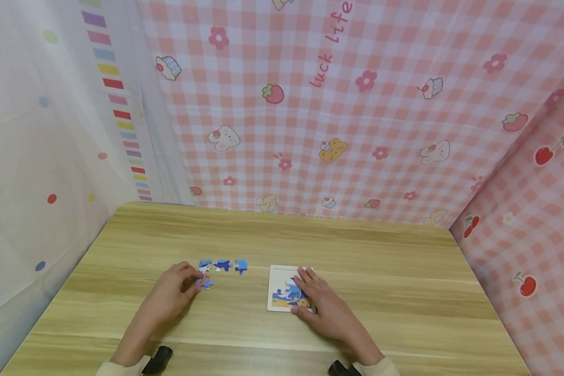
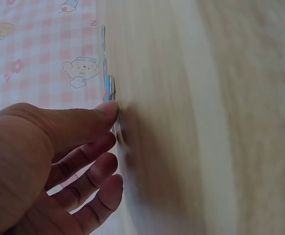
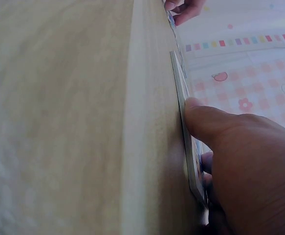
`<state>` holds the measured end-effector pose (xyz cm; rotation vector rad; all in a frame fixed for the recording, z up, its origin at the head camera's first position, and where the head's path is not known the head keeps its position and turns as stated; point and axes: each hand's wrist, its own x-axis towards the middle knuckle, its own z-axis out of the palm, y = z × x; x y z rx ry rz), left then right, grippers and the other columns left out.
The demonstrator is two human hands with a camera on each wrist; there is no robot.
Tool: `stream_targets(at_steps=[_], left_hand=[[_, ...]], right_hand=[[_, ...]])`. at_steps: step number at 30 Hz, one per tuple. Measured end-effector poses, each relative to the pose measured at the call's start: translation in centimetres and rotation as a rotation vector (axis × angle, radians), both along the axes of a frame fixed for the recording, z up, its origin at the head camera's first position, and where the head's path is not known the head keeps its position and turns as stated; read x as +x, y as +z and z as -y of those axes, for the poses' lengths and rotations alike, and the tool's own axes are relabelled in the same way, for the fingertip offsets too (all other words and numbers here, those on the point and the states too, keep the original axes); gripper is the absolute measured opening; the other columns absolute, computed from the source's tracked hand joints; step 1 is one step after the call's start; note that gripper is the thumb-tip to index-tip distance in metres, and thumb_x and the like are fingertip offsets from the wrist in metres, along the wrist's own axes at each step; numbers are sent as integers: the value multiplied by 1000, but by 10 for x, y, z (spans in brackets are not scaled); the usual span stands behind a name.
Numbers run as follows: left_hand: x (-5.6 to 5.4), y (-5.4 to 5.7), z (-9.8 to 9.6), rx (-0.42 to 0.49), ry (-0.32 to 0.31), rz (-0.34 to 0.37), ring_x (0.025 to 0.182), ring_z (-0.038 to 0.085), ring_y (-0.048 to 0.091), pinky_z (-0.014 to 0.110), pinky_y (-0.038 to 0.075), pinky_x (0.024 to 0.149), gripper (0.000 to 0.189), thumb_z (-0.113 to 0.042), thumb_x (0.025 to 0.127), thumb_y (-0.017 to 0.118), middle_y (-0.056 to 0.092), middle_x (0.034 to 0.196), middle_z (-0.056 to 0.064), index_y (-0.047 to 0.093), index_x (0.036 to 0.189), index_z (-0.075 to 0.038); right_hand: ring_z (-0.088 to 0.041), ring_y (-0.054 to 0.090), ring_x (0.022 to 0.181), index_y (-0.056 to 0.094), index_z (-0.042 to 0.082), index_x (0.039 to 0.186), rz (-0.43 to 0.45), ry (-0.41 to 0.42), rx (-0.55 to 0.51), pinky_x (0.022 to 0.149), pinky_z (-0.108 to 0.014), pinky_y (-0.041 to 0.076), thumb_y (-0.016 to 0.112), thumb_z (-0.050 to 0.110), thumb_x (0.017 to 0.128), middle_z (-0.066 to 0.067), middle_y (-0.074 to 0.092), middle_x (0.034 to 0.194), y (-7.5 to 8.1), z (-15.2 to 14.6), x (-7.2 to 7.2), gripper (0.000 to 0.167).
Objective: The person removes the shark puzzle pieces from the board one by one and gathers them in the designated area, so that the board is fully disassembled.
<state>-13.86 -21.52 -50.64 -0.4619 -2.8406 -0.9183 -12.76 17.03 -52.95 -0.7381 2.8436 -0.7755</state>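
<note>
My left hand [image 1: 171, 292] is at the left group of jigsaw pieces, its thumb and forefinger pinching a blue-and-red jigsaw piece [image 1: 206, 283] low at the tabletop. Just beyond it lie a white-and-blue piece [image 1: 205, 265], a dark blue piece [image 1: 223, 265] and a light blue piece [image 1: 241, 266] in a row. Flat on the table is a square puzzle board [image 1: 276, 268] with a pale frame, its lower part filled with picture pieces. My right hand [image 1: 326, 305] rests over the board's right side, fingers stretched toward the far edge, thumb [image 3: 193, 110] against the near edge. The palm hides part of the picture.
The wood-grain table [image 1: 404, 292] reaches back to a pink checked cloth [image 1: 310, 120]. A white dotted cloth [image 1: 42, 156] hangs at the left, another checked cloth [image 1: 536, 240] at the right. Black straps [image 1: 157, 360] circle the wrists.
</note>
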Motion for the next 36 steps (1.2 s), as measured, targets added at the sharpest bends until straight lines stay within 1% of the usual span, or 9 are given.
stream_targets(at_steps=[7, 13, 18, 22, 26, 30, 33, 36], left_hand=[[-1, 0, 1, -52, 0, 10, 88, 14, 56, 28, 52, 74, 20, 0, 86, 77, 66, 100, 3, 76, 106, -2], [0, 0, 4, -53, 1, 25, 93, 16, 57, 33, 53, 78, 24, -1, 86, 78, 65, 103, 3, 75, 110, -2], [1, 1, 2, -47, 23, 5, 94, 19, 59, 38, 54, 81, 24, -4, 86, 79, 66, 104, 4, 75, 110, -3], [1, 5, -6, -18, 24, -9, 95, 20, 62, 41, 56, 84, 25, -5, 86, 79, 66, 104, 4, 75, 110, -4], [0, 8, -18, 12, 13, -7, 89, 17, 60, 31, 54, 77, 27, -8, 87, 80, 65, 102, 3, 75, 112, -4], [-2, 9, -33, 45, -9, -1, 84, 16, 58, 27, 52, 72, 27, -11, 88, 79, 65, 101, 3, 74, 114, -5], [-4, 12, -45, 72, -40, 7, 88, 18, 61, 30, 54, 74, 27, -12, 89, 78, 65, 104, 5, 73, 115, -4], [-6, 13, -58, 83, -63, 28, 92, 20, 60, 31, 53, 75, 27, -13, 91, 77, 65, 105, 5, 73, 116, -5]], right_hand=[[-25, 19, 159, 40, 14, 158, 7, -6, 5, 127, -51, 22, 62, 49, 99, -2, 26, 170, 1, 0, 1, 71], [-25, 19, 159, 40, 14, 158, 8, -3, 0, 127, -51, 22, 62, 49, 99, -3, 26, 170, 1, 1, 1, 72], [-26, 19, 159, 40, 14, 158, 1, -5, -4, 126, -51, 22, 62, 50, 99, -3, 26, 170, 0, 0, 0, 72], [-25, 20, 159, 41, 15, 158, 3, -20, -4, 126, -52, 24, 63, 50, 98, -2, 26, 169, 2, 0, 1, 73], [-26, 22, 158, 42, 16, 157, -3, -30, -5, 124, -54, 27, 65, 50, 97, -2, 28, 169, 3, 2, 1, 73], [-27, 24, 157, 42, 15, 157, -12, -37, -7, 123, -55, 29, 67, 50, 96, -3, 30, 168, 3, 2, 1, 75], [-27, 26, 157, 41, 14, 157, -26, -40, 8, 123, -53, 30, 68, 50, 95, -4, 31, 168, 4, 1, 1, 77], [-27, 29, 156, 43, 12, 156, -43, -50, 13, 123, -51, 31, 69, 47, 95, -7, 33, 167, 6, 1, 1, 75]])
